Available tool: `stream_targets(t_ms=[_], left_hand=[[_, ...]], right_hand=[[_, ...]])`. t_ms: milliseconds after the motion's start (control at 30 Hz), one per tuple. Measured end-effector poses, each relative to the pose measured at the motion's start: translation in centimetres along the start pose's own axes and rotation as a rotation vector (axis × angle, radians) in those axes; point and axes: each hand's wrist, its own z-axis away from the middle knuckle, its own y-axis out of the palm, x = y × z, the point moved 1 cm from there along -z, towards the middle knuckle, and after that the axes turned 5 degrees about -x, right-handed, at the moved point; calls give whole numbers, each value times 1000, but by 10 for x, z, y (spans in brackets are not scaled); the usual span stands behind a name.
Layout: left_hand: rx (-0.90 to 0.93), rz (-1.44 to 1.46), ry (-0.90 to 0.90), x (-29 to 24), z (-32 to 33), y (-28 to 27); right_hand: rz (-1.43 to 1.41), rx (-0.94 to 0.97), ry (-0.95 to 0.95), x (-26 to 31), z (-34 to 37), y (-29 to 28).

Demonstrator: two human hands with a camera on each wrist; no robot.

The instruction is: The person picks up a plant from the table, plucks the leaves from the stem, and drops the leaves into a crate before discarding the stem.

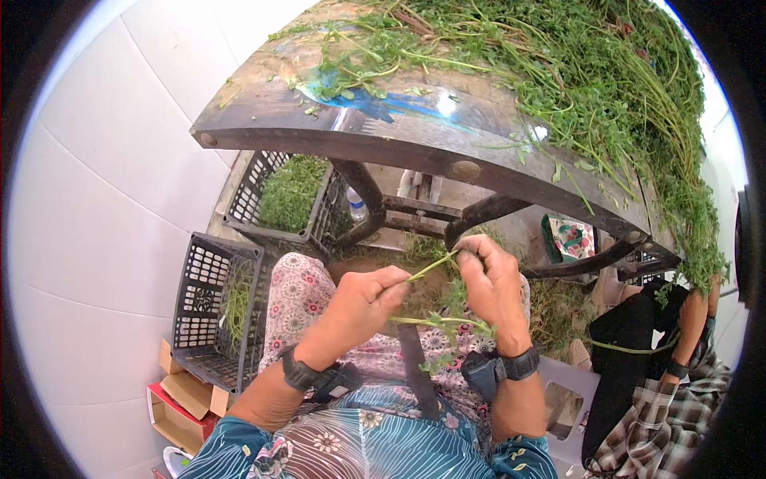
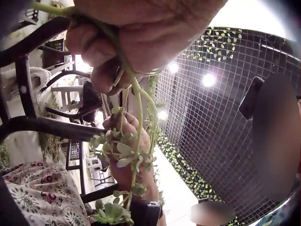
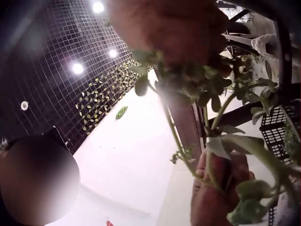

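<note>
Over the lap, my left hand pinches one end of a green plant stem between thumb and fingers. My right hand pinches the same stem farther up, so it spans the gap between both hands. Leafy side shoots hang below the right hand. In the left wrist view, the branching stem runs down from the left fingers, bearing small paddle-shaped leaves. Leaves partly cover the right fingers in the right wrist view, with the left hand beneath.
Ahead stands a table heaped with cut greens. To the left are a black crate with some stems, another crate holding greens, and a cardboard box. At right, another person's arm reaches toward the heap.
</note>
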Motion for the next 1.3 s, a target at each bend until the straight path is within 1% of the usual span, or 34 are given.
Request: stream_targets(t_ms=[100,200,300,400,433,533,567,633,667,700,800,933,1033,1133,1233,1300], left_hand=[[15,-34,17,-4,-5,3],[17,-68,26,-6,-7,2],[43,-87,-34,-6,-5,2],[-33,-65,13,5,-1,-3],[-46,-73,12,7,-1,-5],[-59,-81,-16,10,-1,-7],[-50,-77,-36,7,-2,-8],[-22,-102,-84,4,-2,-9],[-35,-107,-68,5,-2,-8],[-45,-113,-50,8,-2,-7],[-83,-131,13,10,-3,-8],[-113,-127,43,12,-2,-12],[-90,-142,38,15,-1,-12],[-64,-138,50,10,2,-7],[-93,-80,-35,6,0,-11],[-118,-52,-87,8,-1,-15]], right_hand=[[-354,-50,132,-11,0,11],[-349,-74,164,-11,2,18],[-437,-188,174,-35,-4,26],[-1076,-290,513,-61,-15,-4],[-1100,-391,544,-64,-15,-9],[-1138,-144,477,-56,-4,-14],[-1133,-149,510,-50,1,-11],[-744,45,441,-39,6,-8],[-552,134,402,-32,8,-6],[-451,99,343,-17,11,-1],[-175,205,156,-14,10,0],[-107,228,118,-16,12,0],[61,134,-121,-21,13,8],[-92,-74,72,-32,10,13],[-786,-237,442,-35,2,-2],[-1058,-207,477,-43,1,-15]])
